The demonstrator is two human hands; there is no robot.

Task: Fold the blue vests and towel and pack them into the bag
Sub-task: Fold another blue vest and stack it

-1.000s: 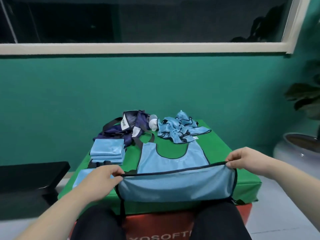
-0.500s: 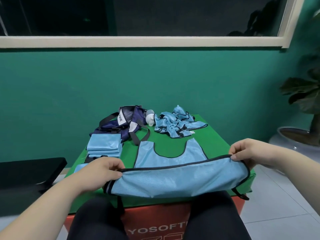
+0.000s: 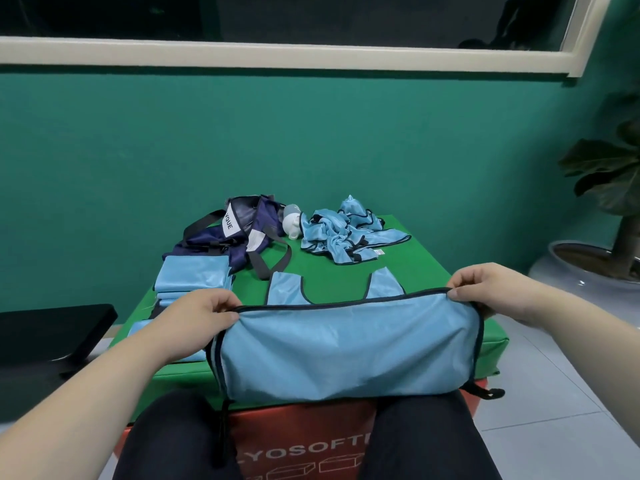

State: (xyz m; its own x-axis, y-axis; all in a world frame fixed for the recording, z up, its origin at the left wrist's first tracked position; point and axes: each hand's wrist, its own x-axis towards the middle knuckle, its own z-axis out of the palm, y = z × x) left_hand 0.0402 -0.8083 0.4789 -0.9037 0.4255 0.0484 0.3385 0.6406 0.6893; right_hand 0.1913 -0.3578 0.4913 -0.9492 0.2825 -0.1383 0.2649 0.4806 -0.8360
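- Nearest, at 6 o'clock, the person's dark-trousered knees [image 3: 180, 441] flank a red box with white lettering [image 3: 301, 434], which sits beneath the green padded table [image 3: 433, 271].
- At the table's 6 o'clock edge, a light-blue mesh vest with dark trim [image 3: 346, 351] has its lower part raised and bulging over the near edge. Its two shoulder straps lie flat on the table beyond.
- The left hand [image 3: 204, 311] grips the vest's trimmed hem at 7 o'clock, its fingers [image 3: 225, 306] curled and pinching the cloth.
- The right hand [image 3: 485, 289] grips the same hem at 5 o'clock, its fingers [image 3: 460, 289] also closed on the trim, so the hem runs taut between both hands.
- A flat light-blue folded cloth [image 3: 145, 332] lies at 8 o'clock, partly hidden under the left wrist.
- At 9 o'clock rests a neat stack of folded light-blue vests [image 3: 194, 277].
- Touching the stack's far side, at 11 o'clock, a navy fabric bag with dark straps [image 3: 239, 237] slumps open.
- Just beside the bag, at 12 o'clock, lies a small white object [image 3: 291, 225], too small to identify.
- At 1 o'clock lies a crumpled heap of light-blue vests [image 3: 346, 233].
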